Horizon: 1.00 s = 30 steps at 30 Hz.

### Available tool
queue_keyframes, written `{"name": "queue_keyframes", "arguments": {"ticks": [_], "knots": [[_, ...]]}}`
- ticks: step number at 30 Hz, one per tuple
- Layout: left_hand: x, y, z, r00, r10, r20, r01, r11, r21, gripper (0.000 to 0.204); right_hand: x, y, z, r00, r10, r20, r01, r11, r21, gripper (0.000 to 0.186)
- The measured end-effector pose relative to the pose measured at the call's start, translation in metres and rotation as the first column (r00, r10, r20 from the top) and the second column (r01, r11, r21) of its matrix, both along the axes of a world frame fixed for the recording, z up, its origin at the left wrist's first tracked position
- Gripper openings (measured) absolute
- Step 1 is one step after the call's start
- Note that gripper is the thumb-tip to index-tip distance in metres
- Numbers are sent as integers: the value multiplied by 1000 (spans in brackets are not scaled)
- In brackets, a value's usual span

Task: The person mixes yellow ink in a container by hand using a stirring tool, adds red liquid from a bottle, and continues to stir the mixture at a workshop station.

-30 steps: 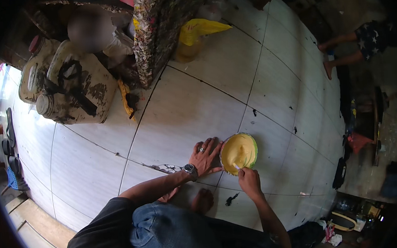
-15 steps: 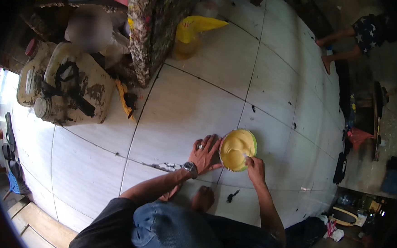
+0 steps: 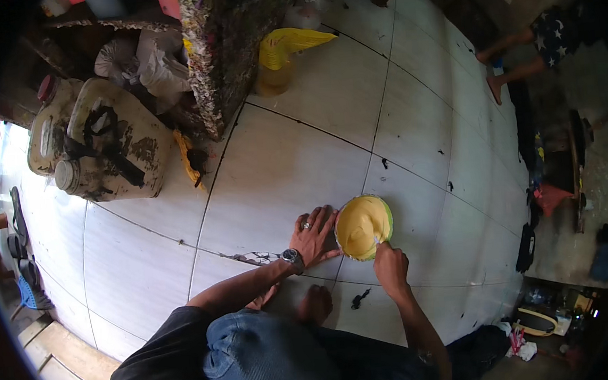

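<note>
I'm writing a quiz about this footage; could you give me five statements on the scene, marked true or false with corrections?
1. The right hand holds a pale tool in the bowl of yellow paste. True.
2. The bowl stands on a wooden table. False: it is on the tiled floor.
3. The left hand is left of the bowl. True.
4. The left wrist is bare. False: it wears a watch.
5. Both jugs have red caps. False: the nearer jug has a pale cap.
</note>
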State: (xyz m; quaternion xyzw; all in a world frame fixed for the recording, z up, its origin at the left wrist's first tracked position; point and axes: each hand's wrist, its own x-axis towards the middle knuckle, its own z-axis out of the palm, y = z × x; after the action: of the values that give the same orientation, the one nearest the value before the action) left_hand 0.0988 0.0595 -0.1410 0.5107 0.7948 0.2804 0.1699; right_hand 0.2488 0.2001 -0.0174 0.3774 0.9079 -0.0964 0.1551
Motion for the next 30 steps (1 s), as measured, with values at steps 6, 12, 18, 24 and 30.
{"name": "queue_keyframes", "arguments": {"ticks": [6, 12, 18, 24, 30], "knots": [[4, -5, -3, 1000, -2, -21, 1, 999, -53, 100, -51, 46, 29, 710, 640, -295, -553, 765, 330, 7], [5, 5, 7, 1000, 23, 9, -23, 1000, -21, 95, 43, 72, -22, 984, 175, -26, -176, 963, -205, 16], [2, -1, 8, 997, 17, -70, -19, 999, -38, 86, -2, 16, -25, 667, -716, 207, 456, 172, -873, 30], [0, 3, 16, 1000, -14, 20, 15, 1000, -13, 68, 10, 27, -8, 999, -26, 23, 28, 992, -120, 38], [-16, 12, -8, 858, -8, 513, -117, 970, 211, 55, 43, 56, -7, 629, -700, -338, 588, 713, -382, 65]]}}
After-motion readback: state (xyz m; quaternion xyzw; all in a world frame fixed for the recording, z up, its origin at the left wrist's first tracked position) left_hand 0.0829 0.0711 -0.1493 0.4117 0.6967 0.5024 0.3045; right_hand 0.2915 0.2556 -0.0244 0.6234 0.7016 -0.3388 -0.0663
